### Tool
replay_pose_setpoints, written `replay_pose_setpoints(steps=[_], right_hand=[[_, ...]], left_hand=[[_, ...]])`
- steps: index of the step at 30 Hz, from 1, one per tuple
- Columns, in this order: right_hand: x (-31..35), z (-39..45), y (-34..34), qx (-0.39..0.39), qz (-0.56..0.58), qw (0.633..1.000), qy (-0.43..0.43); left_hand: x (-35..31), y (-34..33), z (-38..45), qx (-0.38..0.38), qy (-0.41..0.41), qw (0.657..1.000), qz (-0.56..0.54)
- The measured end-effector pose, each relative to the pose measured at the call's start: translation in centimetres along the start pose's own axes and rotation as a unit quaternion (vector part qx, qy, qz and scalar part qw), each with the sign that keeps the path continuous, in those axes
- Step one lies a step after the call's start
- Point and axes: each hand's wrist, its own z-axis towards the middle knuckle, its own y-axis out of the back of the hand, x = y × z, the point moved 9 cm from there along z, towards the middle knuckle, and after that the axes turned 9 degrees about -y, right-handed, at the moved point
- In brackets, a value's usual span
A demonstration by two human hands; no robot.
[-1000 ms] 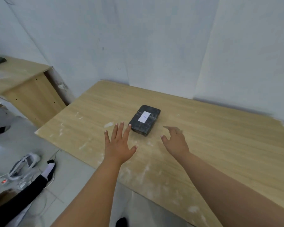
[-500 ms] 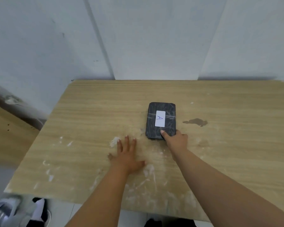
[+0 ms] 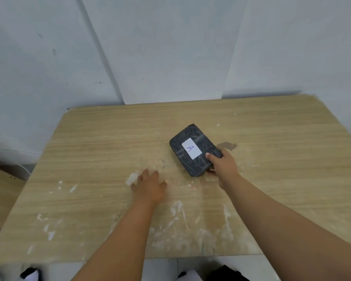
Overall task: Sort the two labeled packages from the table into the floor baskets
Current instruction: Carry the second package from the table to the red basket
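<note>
A dark wrapped package (image 3: pixel 193 142) with a white label marked "A" is on the wooden table (image 3: pixel 101 142), right of the middle. Its near right corner is tilted up. My right hand (image 3: pixel 223 165) grips that corner, thumb on top and fingers underneath. My left hand (image 3: pixel 149 186) lies flat on the table, palm down with fingers spread, to the left of the package and apart from it. Only one package is in view. No floor baskets are visible.
White walls stand right behind the table's far edge. White smears and a brown stain (image 3: pixel 227 146) mark the tabletop. A second wooden surface (image 3: pixel 0 191) sits lower at the left. Feet in dark and white footwear (image 3: pixel 30 273) show below the near table edge.
My right hand has closed on the package's near corner, turned it counterclockwise and tilted it up. My left hand has settled flat on the table. The view has shifted right.
</note>
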Motion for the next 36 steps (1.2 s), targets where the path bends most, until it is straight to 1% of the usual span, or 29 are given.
replay_pose_setpoints(steps=[2, 4, 7, 9, 12, 14, 20, 27, 29, 32, 36], right_hand=[[1.1, -0.9, 2.3, 0.017, 0.022, 1.000, 0.002], [2.5, -2.0, 5.1, 0.014, 0.029, 0.999, 0.017], [3.8, -3.0, 10.0, 0.004, 0.048, 0.998, 0.027], [4.3, -3.4, 13.5, -0.004, 0.063, 0.998, 0.027], [4.5, -3.8, 19.7, -0.026, 0.088, 0.995, 0.025], [4.3, -4.0, 24.3, -0.042, 0.099, 0.994, 0.024], [3.4, -4.1, 40.7, -0.099, 0.117, 0.988, 0.032], [3.1, -3.3, 59.5, -0.174, 0.115, 0.976, 0.056], [2.9, -3.1, 63.9, -0.194, 0.119, 0.972, 0.058], [2.6, -2.4, 69.3, -0.198, 0.138, 0.969, 0.048], [2.7, 0.1, 76.9, -0.227, 0.139, 0.963, 0.048]], left_hand=[[-2.1, 1.8, 0.0, -0.062, -0.007, 0.994, -0.088], [-5.7, 3.5, 0.1, -0.104, -0.041, 0.978, -0.178], [-12.2, 5.6, -0.1, -0.143, -0.097, 0.949, -0.264], [-16.8, 6.0, -0.5, -0.149, -0.137, 0.932, -0.302], [-24.4, 4.7, -1.6, -0.127, -0.212, 0.911, -0.331], [-29.5, 2.6, -2.4, -0.096, -0.240, 0.899, -0.353], [-44.5, -5.0, -5.6, -0.014, -0.228, 0.876, -0.426], [-61.9, -12.4, -7.8, -0.018, -0.240, 0.863, -0.444], [-66.4, -14.0, -8.3, -0.015, -0.249, 0.864, -0.437], [-72.8, -16.3, -8.2, -0.011, -0.260, 0.866, -0.428], [-81.6, -19.2, -6.7, -0.008, -0.276, 0.870, -0.409]])
